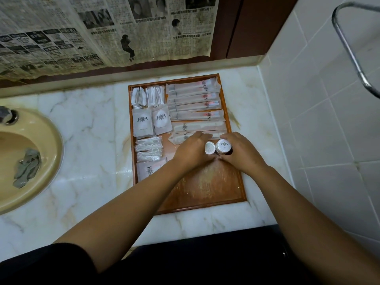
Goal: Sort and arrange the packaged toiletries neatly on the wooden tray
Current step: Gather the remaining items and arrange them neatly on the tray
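A wooden tray [205,188] lies on the marble counter. Long toothbrush packets [193,99] fill its far right side, with comb packets [197,127] below them. Cotton swab packs [148,96], two square sachets [152,121], floss picks [149,149] and another sachet [150,170] line the left side. My left hand [192,151] grips a small white-capped bottle [210,148]. My right hand [239,153] grips a second bottle with a logo cap [223,146]. Both bottles stand side by side at the tray's middle right.
A beige sink [30,157] with a grey cloth [27,169] in it sits at the left. A tiled wall [318,120] rises at the right, with a chrome rail [349,48] above. Newspaper-covered wall [102,31] stands behind the tray.
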`<state>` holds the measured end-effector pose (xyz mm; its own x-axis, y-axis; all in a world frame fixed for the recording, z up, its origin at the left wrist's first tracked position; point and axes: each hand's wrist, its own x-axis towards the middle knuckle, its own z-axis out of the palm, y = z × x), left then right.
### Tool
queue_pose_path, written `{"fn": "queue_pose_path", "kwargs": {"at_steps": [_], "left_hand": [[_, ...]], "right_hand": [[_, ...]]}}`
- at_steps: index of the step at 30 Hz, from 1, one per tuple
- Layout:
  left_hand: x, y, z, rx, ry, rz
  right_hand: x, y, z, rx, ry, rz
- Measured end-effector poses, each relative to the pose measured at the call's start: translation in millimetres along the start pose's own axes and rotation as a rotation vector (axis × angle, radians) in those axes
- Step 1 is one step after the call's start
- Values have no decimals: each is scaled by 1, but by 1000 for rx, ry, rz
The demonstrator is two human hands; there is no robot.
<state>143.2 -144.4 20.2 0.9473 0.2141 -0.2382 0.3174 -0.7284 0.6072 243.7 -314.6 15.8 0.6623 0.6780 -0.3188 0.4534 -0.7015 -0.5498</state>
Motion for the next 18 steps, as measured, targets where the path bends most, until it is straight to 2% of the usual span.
{"fn": "queue_pose_path", "kwargs": {"at_steps": [12,18], "left_hand": [[-3,1,-1,-130,59,-22],[2,8,3,-9,-21,44]], "right_hand": [[10,4,1,-48,-8,-63],[20,4,9,-165,-50,-78]]}}
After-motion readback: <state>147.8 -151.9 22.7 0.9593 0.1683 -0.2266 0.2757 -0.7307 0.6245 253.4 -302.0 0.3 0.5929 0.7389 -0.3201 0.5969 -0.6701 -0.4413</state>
